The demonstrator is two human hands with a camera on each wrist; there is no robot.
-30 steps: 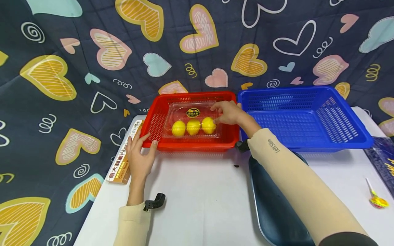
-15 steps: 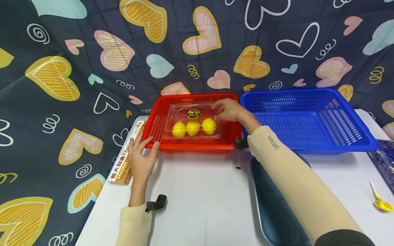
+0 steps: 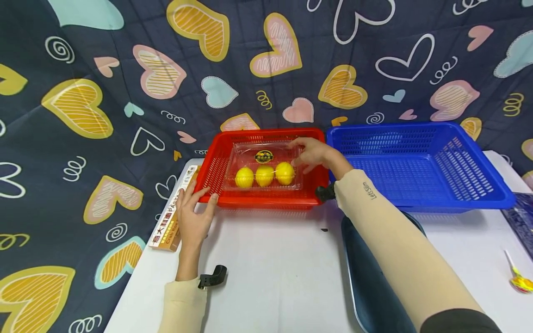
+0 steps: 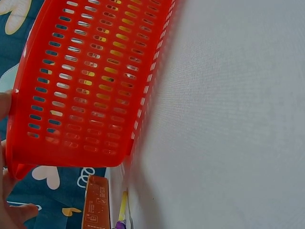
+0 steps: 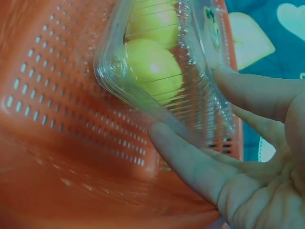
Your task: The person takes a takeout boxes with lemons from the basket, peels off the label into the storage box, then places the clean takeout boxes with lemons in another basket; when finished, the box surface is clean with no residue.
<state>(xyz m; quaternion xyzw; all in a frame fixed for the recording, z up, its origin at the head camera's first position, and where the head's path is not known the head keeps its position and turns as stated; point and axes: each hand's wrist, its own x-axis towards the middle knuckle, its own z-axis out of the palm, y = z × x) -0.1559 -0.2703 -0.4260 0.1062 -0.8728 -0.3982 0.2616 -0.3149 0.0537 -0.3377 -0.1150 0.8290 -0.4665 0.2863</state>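
A clear plastic fruit box [image 3: 245,155] with a black-and-yellow label lies inside the red basket [image 3: 260,201]. Three yellow, lemon-like fruits [image 3: 264,175] sit in a row within it. My right hand [image 3: 313,153] is over the basket's right side, fingers spread apart at the box's right end; the right wrist view shows thumb and fingertips beside the clear wall [image 5: 112,71]. At the basket's front left corner, my left hand [image 3: 195,222] has its fingers extended, fingertips on the red rim [image 4: 19,95] and the thumb standing off from it.
A blue basket [image 3: 454,203] stands right of the red one. Below my right sleeve lies a dark tray [image 3: 366,286]. A pasta box [image 3: 168,226] is by my left hand. A lollipop [image 3: 519,281] and a dark blue packet [image 3: 520,217] lie far right. A patterned cloth hangs behind.
The right hand's fingers have loosened and spread slightly at the box's end. The fruit box stays in the red basket. The left hand keeps its place at the rim; the head view has shifted slightly.
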